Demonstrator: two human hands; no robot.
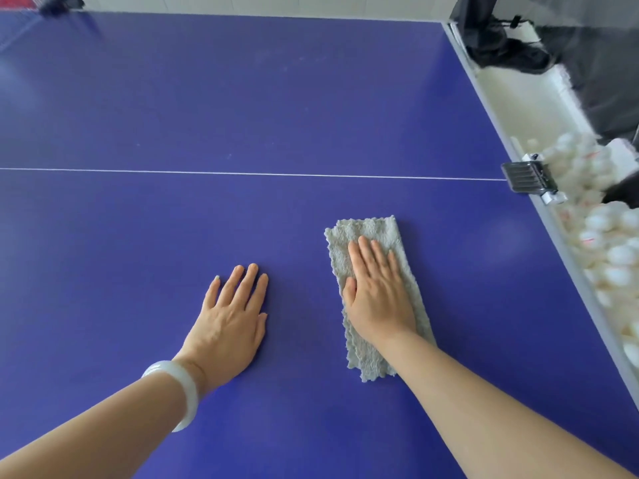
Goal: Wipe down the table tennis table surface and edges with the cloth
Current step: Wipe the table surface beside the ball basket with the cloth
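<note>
The blue table tennis table (242,108) fills most of the view, with a thin white centre line running across it. A folded grey cloth (366,233) lies flat on the near half, right of centre. My right hand (375,288) presses down on the cloth with straight fingers laid side by side. My left hand (231,319) rests flat on the bare blue surface to the left of the cloth, fingers slightly spread; a white bangle sits on that wrist.
The table's grey right edge (491,108) runs diagonally down the right side. A black clamp (529,177) grips that edge by the centre line. Beyond it hangs a catch net holding several white balls (608,250). A dark bag (501,46) lies at top right.
</note>
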